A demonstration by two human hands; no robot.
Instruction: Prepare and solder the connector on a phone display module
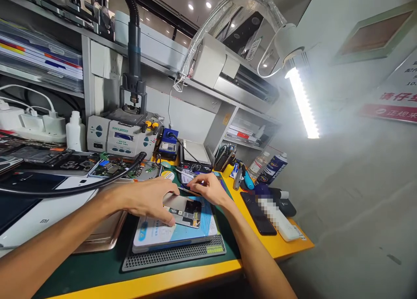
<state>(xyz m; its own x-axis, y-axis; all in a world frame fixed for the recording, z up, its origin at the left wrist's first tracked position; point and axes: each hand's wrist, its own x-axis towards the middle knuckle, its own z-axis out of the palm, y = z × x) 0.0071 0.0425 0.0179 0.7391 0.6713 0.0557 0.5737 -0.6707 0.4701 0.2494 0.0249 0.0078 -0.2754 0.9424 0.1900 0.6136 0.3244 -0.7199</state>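
Observation:
My left hand (148, 199) lies palm down on an opened phone (185, 211), its fingers pressing the phone's near edge. The phone shows its inner boards and rests on a blue and white pad (156, 234). My right hand (208, 188) is at the phone's far end, fingers pinched on a thin dark tool (184, 189) whose tip points left over the phone. The pad sits on a grey ridged mat (172, 254) laid on the green bench cover.
A soldering station (124, 136) with a black hose stands behind. Circuit boards, phones and a white box lie at the left. A black phone (259, 212), a white bar, bottles (272, 168) and tools sit on the yellow bench edge at the right. A lamp (302, 103) shines above.

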